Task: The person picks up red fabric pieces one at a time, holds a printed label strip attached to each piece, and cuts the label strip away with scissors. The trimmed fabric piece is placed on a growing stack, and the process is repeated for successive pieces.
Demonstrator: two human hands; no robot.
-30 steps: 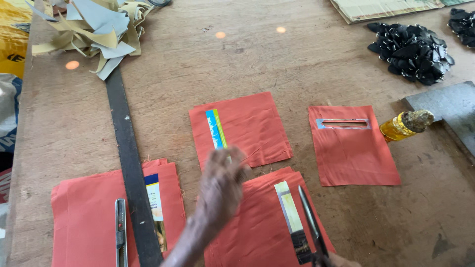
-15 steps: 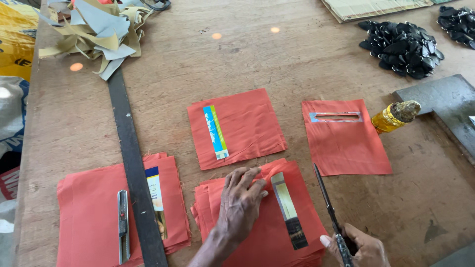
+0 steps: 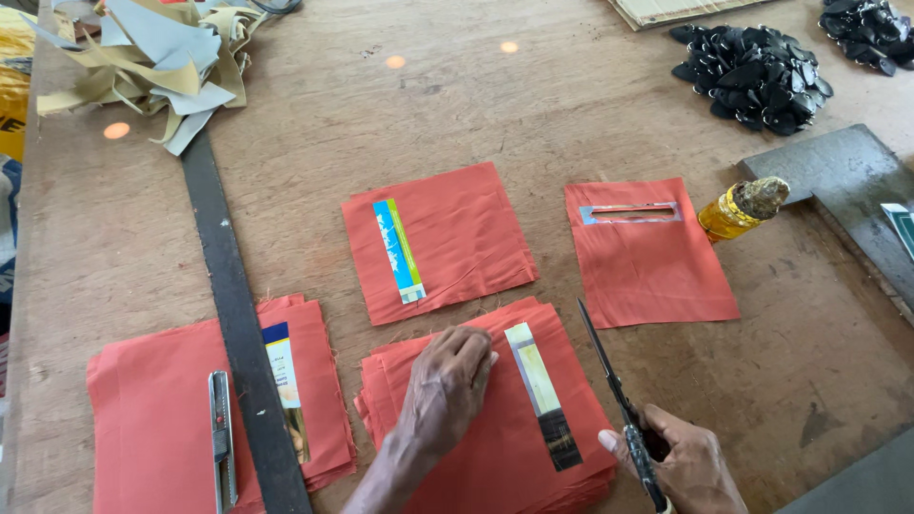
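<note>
Right hand [image 3: 687,464] is clamped round the scissors [image 3: 614,400], blades pointing up and away. Left hand [image 3: 446,385] lies flat, fingers spread, on the stack of orange cloth [image 3: 495,447]. That card strip [image 3: 543,395] on the stack runs lengthwise between both hands, nearer the scissors.

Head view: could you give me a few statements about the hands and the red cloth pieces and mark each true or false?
1. The left hand rests flat on a stack of red cloth. True.
2. The right hand holds a paintbrush. False: it holds scissors.
3. A utility knife lies on the left cloth stack. True.
4. The yellow bottle stands on the stack under the left hand. False: it lies on the table, beside the single cloth with a slot.
</note>
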